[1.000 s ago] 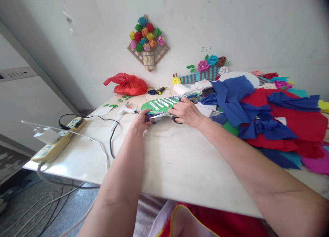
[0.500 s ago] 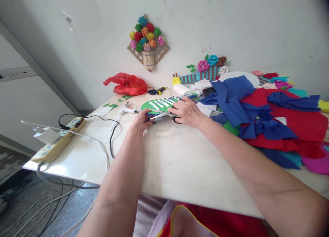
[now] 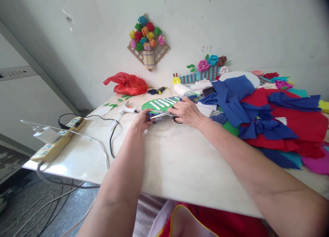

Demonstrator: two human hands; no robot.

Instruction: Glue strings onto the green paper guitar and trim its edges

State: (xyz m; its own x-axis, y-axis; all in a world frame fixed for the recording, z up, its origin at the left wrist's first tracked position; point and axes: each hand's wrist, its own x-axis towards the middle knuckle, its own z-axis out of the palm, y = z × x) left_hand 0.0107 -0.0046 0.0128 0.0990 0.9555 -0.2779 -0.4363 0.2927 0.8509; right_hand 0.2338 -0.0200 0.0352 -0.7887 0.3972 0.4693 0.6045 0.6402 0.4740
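Observation:
A green craft piece (image 3: 147, 107) with rows of white strips lies at the middle of the table, with blue paper showing along its near edge. My left hand (image 3: 141, 120) pinches its near left edge, where some blue paper shows at the fingers. In my right hand (image 3: 189, 112) is a pair of scissors (image 3: 159, 115), its dark handle at the fingers and its blades pointing left along the near edge of the piece. The right fingers also rest over the piece's near right side. The exact contact of blades and paper is too small to tell.
A white glue gun (image 3: 125, 110) with a black cord lies left, near a power strip (image 3: 58, 144). Behind are a red plastic bag (image 3: 127, 84) and yellow-black pliers (image 3: 160, 90). Blue cloth-like paper (image 3: 236, 93) and red sheets (image 3: 298, 124) pile up on the right.
The green piece has tilted slightly, its far side lower, and more blue shows at its near edge by the blades. My hands stay almost in place.

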